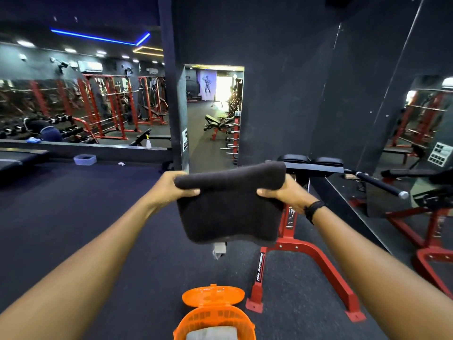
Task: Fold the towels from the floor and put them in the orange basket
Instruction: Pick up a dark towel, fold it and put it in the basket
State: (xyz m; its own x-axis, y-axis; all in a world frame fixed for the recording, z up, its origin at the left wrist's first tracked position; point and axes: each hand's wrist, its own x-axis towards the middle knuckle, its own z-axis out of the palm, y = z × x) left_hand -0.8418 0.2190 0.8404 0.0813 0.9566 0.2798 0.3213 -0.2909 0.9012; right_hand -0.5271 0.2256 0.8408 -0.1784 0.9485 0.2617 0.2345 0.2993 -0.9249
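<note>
Basket [213,317] low and close, lid open, a pale towel inside. Above it, dark towel [230,204] folded, pinched by left hand [171,190] and right hand [289,195]. Could flop open if either grip slips.

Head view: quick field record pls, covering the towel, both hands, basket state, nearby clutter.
towel: dark towel, folded, held up in the air in front of the person, a light tag hanging below its lower edge
left hand: left hand grips the towel's upper left corner
right hand: right hand grips the upper right corner; black band on that wrist
basket: orange basket on the floor below, lid open, a light towel already inside
nearby: red-framed bench to the right of the basket
</note>
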